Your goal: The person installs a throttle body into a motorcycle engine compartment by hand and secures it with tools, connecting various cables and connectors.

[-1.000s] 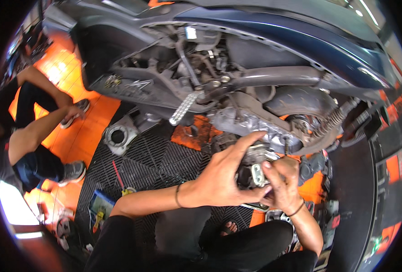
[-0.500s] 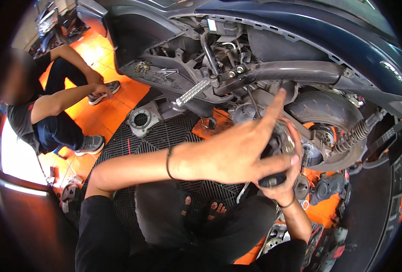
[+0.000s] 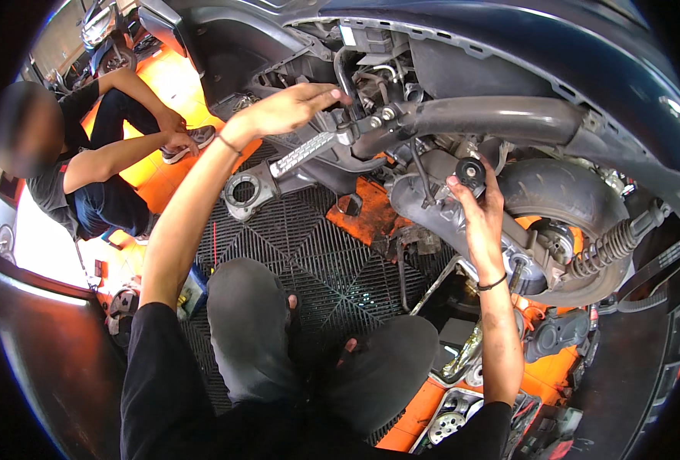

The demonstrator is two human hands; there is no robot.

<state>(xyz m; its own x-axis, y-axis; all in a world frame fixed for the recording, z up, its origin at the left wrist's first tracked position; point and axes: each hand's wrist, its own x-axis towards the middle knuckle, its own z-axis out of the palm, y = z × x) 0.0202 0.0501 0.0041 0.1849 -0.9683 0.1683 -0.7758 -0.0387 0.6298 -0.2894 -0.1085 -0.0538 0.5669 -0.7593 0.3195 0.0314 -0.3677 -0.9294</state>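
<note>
My left hand (image 3: 290, 111) is stretched out over the scooter's frame, its fingers extended and holding nothing I can see. Its fingertips are close to the footpeg bracket (image 3: 344, 129), above the ribbed silver footpeg (image 3: 305, 155). In my right hand (image 3: 484, 211) I grip a round black part with a pale centre (image 3: 471, 173); its exact kind does not show. The fingers wrap around its sides, and it is held up in front of the rear wheel (image 3: 562, 195), below the thick dark frame tube (image 3: 501, 120). The part's far side is hidden.
A person (image 3: 87, 157) crouches on the orange floor at the left. A grey metal housing (image 3: 244, 195) lies on the black ribbed mat (image 3: 278, 238). Trays of loose parts (image 3: 451, 414) stand at the lower right. A coil shock absorber (image 3: 612, 241) juts out beside the wheel.
My hands have moved apart. The left has swung up and left to the footpeg bracket; the right has risen toward the frame with the black part.
</note>
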